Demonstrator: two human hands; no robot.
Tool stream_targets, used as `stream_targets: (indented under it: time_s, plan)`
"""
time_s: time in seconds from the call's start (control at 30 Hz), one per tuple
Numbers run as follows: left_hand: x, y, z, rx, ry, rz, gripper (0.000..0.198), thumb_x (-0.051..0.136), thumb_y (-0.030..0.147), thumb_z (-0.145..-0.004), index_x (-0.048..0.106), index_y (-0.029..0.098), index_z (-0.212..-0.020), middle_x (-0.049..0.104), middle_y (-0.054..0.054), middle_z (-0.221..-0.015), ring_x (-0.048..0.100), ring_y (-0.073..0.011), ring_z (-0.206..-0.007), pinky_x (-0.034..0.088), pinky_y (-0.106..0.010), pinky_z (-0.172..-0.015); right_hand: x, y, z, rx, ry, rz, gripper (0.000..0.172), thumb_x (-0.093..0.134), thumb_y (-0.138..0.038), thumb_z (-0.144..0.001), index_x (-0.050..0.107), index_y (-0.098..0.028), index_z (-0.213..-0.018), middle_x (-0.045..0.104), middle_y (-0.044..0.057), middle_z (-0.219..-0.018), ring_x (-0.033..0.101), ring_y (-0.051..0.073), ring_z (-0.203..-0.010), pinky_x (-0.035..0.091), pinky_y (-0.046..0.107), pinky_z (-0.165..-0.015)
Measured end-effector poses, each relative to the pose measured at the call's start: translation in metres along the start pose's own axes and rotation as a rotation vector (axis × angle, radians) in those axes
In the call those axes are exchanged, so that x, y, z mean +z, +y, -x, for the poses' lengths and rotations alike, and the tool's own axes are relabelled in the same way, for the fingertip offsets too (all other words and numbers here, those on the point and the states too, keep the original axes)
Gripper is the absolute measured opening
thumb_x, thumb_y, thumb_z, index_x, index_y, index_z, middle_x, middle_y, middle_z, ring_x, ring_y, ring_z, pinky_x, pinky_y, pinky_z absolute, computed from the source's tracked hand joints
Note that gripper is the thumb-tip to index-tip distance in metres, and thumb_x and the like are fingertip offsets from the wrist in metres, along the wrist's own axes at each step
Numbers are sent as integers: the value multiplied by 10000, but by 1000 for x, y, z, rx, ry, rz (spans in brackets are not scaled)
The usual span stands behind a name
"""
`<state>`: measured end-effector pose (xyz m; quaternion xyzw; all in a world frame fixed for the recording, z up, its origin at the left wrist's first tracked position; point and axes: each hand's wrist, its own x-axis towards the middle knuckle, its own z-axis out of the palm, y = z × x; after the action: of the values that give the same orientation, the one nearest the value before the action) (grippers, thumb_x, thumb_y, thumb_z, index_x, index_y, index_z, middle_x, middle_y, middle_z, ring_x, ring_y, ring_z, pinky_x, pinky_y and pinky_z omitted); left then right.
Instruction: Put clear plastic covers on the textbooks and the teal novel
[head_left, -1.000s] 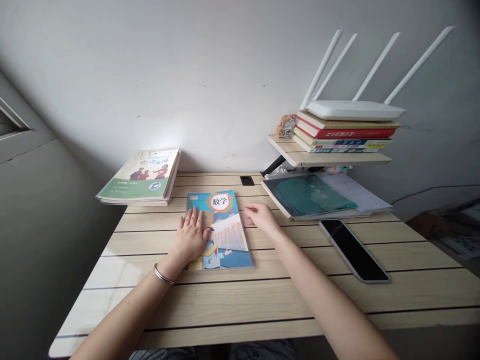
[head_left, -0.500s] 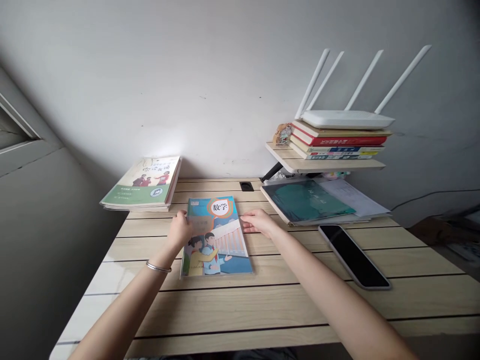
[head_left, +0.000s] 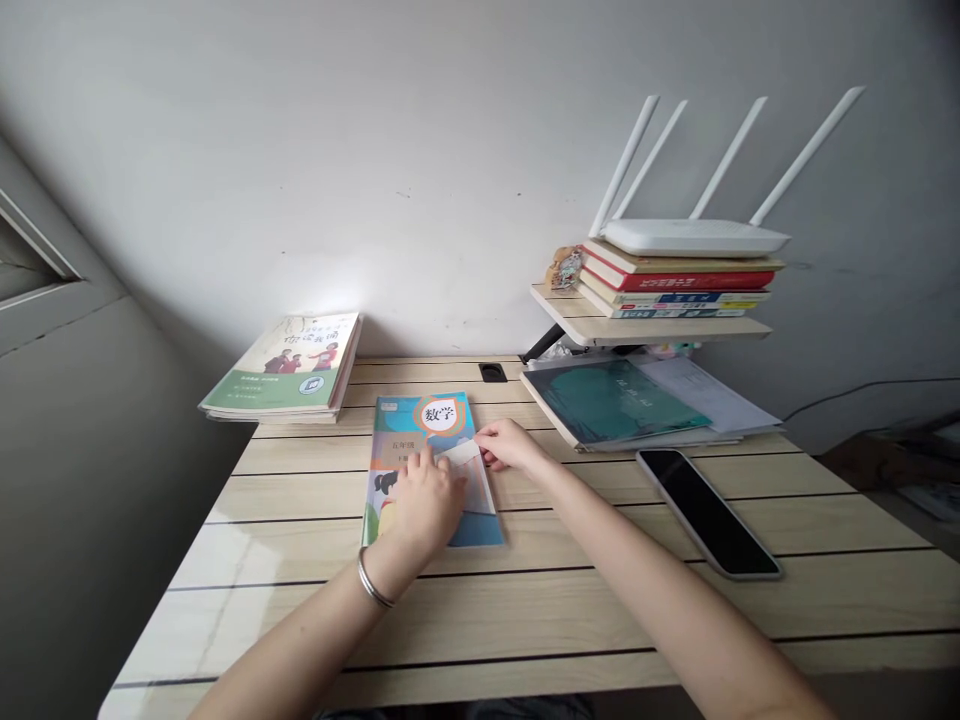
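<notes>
A mathematics textbook [head_left: 390, 440] with a blue cover lies closed on the desk in front of me. My left hand [head_left: 429, 500] rests flat on its cover, fingers stretched forward, hiding most of the printed children. A silver bangle [head_left: 373, 580] circles that wrist. At the book's right edge, my right hand [head_left: 504, 445] has thumb and forefinger pinched on the cover's side, its other fingers curled below. How many pages lie between them, I cannot tell.
A stack of books [head_left: 277, 370] stands at the back left. To the right are a dark folder with papers [head_left: 622, 400] and a black phone [head_left: 709, 515]. A raised shelf [head_left: 652, 330] bears several books and a white router [head_left: 694, 237]. A black cable grommet [head_left: 493, 373] sits behind the textbook.
My left hand has moved from the textbook's left edge onto the middle of its cover. My right hand has shifted slightly left, its fingers now curled at the right edge.
</notes>
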<state>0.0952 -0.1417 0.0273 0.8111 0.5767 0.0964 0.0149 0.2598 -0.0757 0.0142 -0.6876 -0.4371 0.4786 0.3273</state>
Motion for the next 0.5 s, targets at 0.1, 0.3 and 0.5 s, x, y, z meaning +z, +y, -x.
stream_targets:
  time_s: [0.1, 0.3, 0.5]
  plan:
    - [3, 21, -3, -48, -48, 13, 485, 421, 420, -890, 602, 55, -1154, 560, -277, -1175, 544, -392, -1035, 458, -507, -815, 2, -3, 6, -5, -9, -22, 128, 698, -154, -708, 628, -145, -601, 618, 0, -544, 529, 65, -454, 448, 146, -418]
    - [13, 42, -6, -114, -80, -88, 711, 481, 503, -835, 486, -35, -1301, 440, -374, -1312, 432, -522, -1178, 384, -630, -865, -5, -13, 16, 91, -144, -165, 108, 616, -148, -780, 614, -131, -674, 667, 45, -628, 616, 116, -545, 534, 230, -567]
    - [0, 51, -11, -202, -145, -15, 774, 529, 595, -773, 518, -13, -1252, 468, -372, -1278, 416, -545, -1190, 411, -628, -831, -10, -16, 24, 132, -223, -217, 199, 527, -134, -834, 618, -118, -658, 624, 29, -563, 560, 93, -486, 481, 202, -516]
